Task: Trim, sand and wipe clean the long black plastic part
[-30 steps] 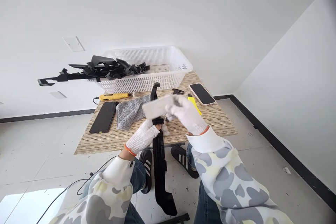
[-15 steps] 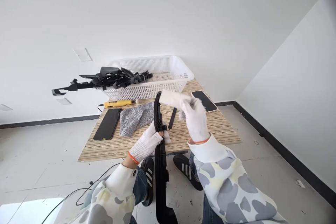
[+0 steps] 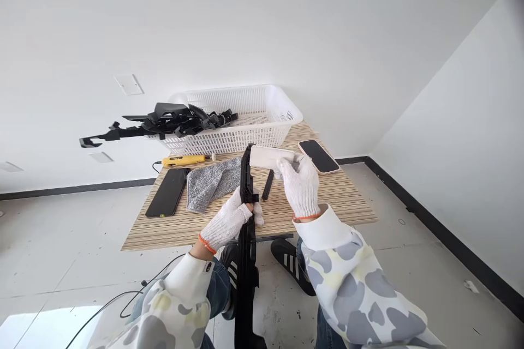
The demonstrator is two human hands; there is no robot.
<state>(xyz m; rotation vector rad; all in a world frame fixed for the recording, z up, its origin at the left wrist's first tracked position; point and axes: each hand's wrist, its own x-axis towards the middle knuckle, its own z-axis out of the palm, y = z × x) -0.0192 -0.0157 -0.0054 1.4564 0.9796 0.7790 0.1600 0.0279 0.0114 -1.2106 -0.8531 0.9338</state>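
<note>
Head view shows us both gloved hands over the wood-grained surface (image 3: 338, 208). With our left hand (image 3: 229, 218) we grip a long black plastic trim piece (image 3: 246, 251) near its clip, the fingers wrapped closely around it. We have it lengthwise across the surface's near edge: the upper end rises above the middle, and the lower end drops past that edge and out of view at the bottom. Our right hand (image 3: 302, 184) has its fingers pinched on the right end of an off-white flat block (image 3: 269, 157), whose left end meets the trim piece's upper end in our view; we cannot tell whether the two touch. Below the block, a short black strip (image 3: 268, 184) lies on the surface. Left of the trim piece we see a folded grey cloth (image 3: 213, 182), then a black phone (image 3: 167, 192) beside the left edge, with a yellow corded rotary tool (image 3: 183, 161) behind them. A phone in a pale pink case (image 3: 318, 156) lies by the right edge. Along the far edge we see a white plastic basket (image 3: 229, 140), with a pile of black plastic parts (image 3: 180, 120) sticking out over its left side
</note>
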